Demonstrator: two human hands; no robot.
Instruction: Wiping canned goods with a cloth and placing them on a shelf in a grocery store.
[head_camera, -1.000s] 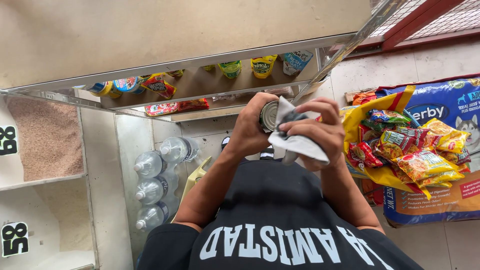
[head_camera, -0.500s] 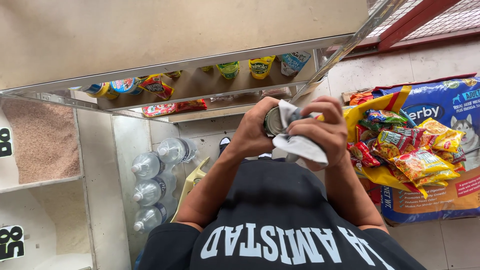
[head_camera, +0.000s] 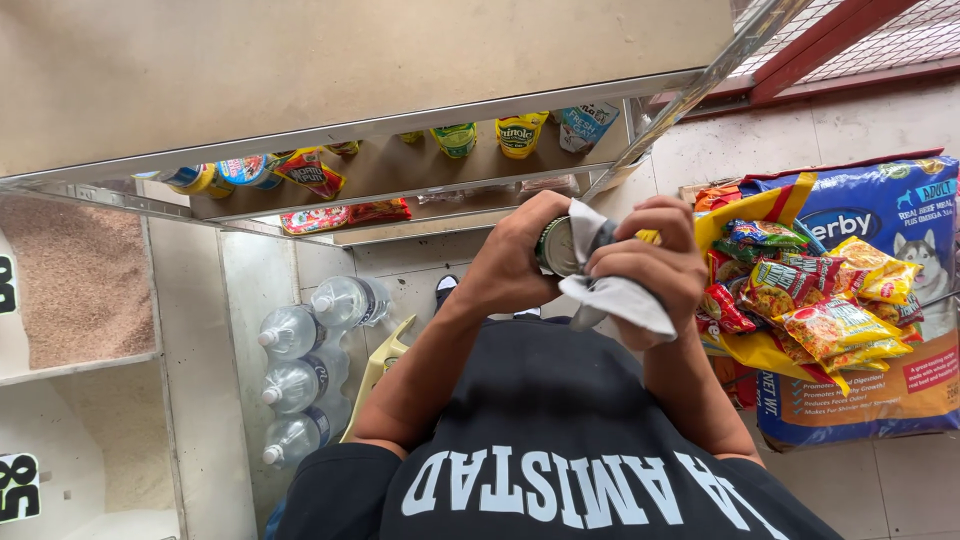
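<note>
Right at the centre of the frame, a tin can (head_camera: 558, 247) sits gripped in the left hand (head_camera: 515, 258), while the right hand (head_camera: 645, 268) presses a white cloth (head_camera: 618, 298) against its side. Wiping looks underway, not finished; shelf (head_camera: 400, 180) above, snack packets (head_camera: 800, 300) at right.

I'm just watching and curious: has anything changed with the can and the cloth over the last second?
Little changed. The right hand shifted the white cloth slightly across the tin can, so a little more of its lid shows now. The left hand kept its hold on the can. The water bottles and snack packets stayed put.
</note>
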